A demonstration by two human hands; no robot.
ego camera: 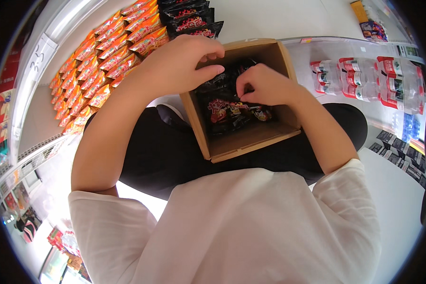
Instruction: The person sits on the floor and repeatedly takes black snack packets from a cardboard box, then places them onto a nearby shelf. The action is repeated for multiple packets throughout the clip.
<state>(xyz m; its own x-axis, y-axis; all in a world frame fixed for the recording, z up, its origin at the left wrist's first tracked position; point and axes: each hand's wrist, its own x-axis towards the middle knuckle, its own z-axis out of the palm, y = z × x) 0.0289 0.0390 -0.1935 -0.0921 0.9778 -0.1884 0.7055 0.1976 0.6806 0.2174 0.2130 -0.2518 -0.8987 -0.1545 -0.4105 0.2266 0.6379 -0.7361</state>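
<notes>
An open cardboard box (pixel 254 145) rests tilted against my black-trousered legs. Inside lie several glossy black snack packets (pixel 222 113) with red and yellow print. My right hand (pixel 262 85) reaches into the box, its fingers curled and thumb and fingertips close together at a packet's upper edge; whether they grip it is hidden. Over the box's upper left corner, my left hand (pixel 198 65) hovers with thumb and fingers apart and nothing between them. Just beyond it, black packets (pixel 190 21) stand in a row on the shelf.
Rows of orange snack packets (pixel 103 60) fill the shelf at the left, beside a shelf edge (pixel 39 53) with a handwritten tag. Shrink-wrapped bottle packs (pixel 369 80) stand at the right. Below them are stacked dark boxes (pixel 399 152). A few packets (pixel 372 30) sit at the upper right.
</notes>
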